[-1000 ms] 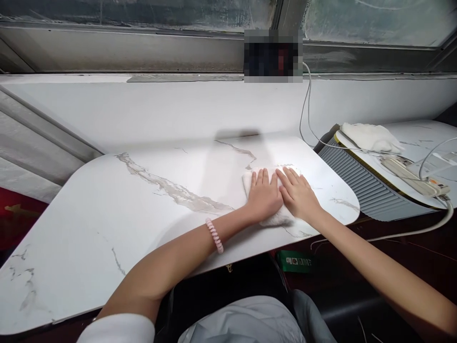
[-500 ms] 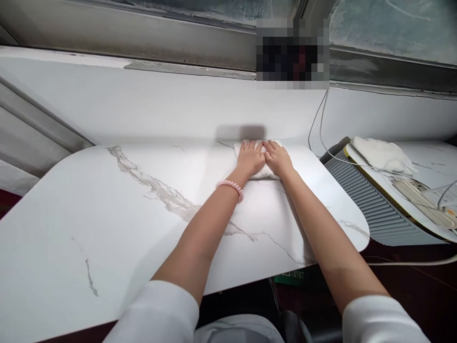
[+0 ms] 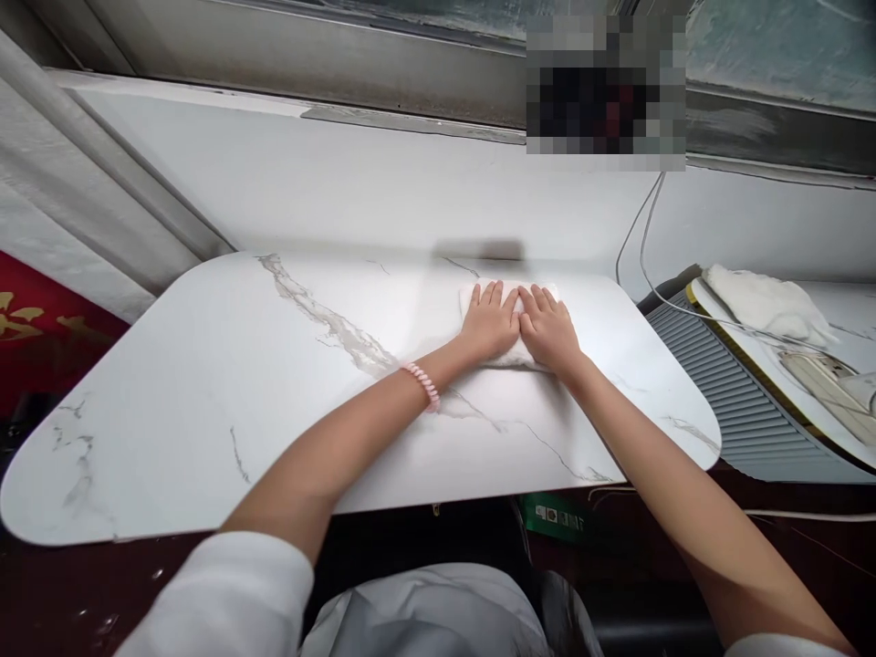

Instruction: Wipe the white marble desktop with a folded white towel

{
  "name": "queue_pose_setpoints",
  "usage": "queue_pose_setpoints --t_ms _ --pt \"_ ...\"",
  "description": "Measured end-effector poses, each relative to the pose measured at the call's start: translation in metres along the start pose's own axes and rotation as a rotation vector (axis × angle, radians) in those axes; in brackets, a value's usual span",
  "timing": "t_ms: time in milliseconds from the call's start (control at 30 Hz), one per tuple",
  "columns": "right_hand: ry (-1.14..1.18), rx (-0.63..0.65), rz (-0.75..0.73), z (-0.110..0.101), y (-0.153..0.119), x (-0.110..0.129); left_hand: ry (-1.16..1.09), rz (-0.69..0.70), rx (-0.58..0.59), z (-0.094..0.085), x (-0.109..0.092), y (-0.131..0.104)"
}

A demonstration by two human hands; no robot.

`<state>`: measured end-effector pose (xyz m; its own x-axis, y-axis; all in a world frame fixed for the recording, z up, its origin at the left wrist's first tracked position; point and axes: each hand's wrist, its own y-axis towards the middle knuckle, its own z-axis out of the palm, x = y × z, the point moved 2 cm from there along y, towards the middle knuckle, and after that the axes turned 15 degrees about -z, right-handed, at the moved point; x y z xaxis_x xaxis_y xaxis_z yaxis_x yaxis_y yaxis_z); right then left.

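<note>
A folded white cloth (image 3: 515, 355) lies flat on the white marble-patterned tabletop (image 3: 205, 365), close to its back edge. My left hand (image 3: 493, 319), with a pink coiled band (image 3: 421, 385) on the forearm, presses flat on the cloth's left part, fingers stretched out. Beside it, my right hand (image 3: 549, 330) rests flat on the right part, fingers also extended. The two hands meet at the thumbs, and they cover much of the cloth.
A white wall panel (image 3: 342, 182) rises behind the table. To the right stands a ribbed grey cabinet (image 3: 745, 392), with another white cloth (image 3: 766, 301) and a power strip (image 3: 831, 392) on top. Thin cables (image 3: 647, 242) hang between. A green packet (image 3: 557, 518) shows below the table edge.
Both hands and the cloth have slid a little toward me, away from the back wall. The view has shifted, showing more of the table's left end and a red cloth with gold marks.
</note>
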<state>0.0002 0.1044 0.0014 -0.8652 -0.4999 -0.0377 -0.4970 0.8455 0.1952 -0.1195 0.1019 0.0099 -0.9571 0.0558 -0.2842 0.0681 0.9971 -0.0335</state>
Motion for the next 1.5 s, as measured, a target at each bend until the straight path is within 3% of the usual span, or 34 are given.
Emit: queue_pose_setpoints --t_ms 333,433,533,633,733,1033,1167,1333,1500 --pt "0.046 0.02 -0.016 -0.026 -0.104 0.097 0.047 0.053 0.034 -0.006 0.026 -0.137" --pt "0.053 0.012 -0.046 -0.027 -0.115 0.113 0.081 0.051 0.032 -0.008 0.033 -0.161" --pt "0.047 0.052 -0.065 -0.028 -0.114 0.122 0.092 0.051 0.015 -0.011 0.04 -0.169" --pt "0.031 0.106 -0.065 -0.028 -0.101 0.122 0.086 0.046 0.008 -0.012 0.046 -0.162" --pt "0.04 0.104 -0.068 -0.026 -0.076 0.117 0.08 0.016 0.0 -0.013 0.054 -0.139" --pt "0.164 0.009 -0.039 -0.002 0.051 0.074 0.017 -0.094 -0.087 -0.024 0.083 -0.011" --pt "0.214 -0.039 -0.033 0.008 0.093 0.064 -0.007 -0.117 -0.123 -0.028 0.094 0.027" --pt "0.234 -0.063 -0.031 0.015 0.112 0.061 -0.026 -0.113 -0.134 -0.028 0.103 0.043" --pt "0.191 -0.019 -0.08 0.015 0.106 0.063 -0.005 -0.153 -0.142 -0.027 0.1 0.03"
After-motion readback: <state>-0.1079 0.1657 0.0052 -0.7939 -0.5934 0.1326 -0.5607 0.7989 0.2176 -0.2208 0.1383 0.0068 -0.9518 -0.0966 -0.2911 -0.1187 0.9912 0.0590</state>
